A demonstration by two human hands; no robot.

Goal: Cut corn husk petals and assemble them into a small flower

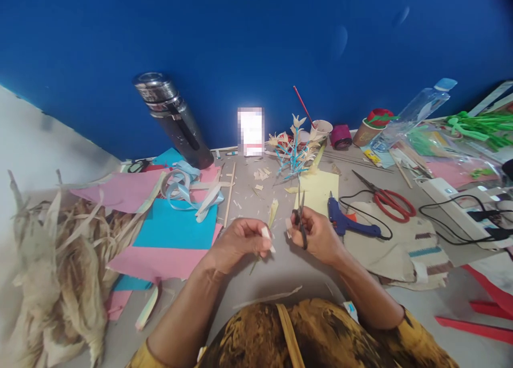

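Blue wall (pixel 224 47) behind a cluttered grey surface (pixel 244 285); two hands at work.
The right hand (pixel 318 237) grasps the scissors (pixel 301 214), blades pointing away, and its fingers also pinch a pale piece (pixel 288 228); the left hand (pixel 242 240) pinches a pale strip (pixel 266 233) over the surface, apart from the blades. The scissors should feel stiff, best held by the loops; the strip, probably light and easily creased, suits a gentle pinch at one end.

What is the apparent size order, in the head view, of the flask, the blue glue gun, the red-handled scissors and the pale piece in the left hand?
1. Flask
2. Glue gun and red-handled scissors: too alike to rank
3. Pale piece
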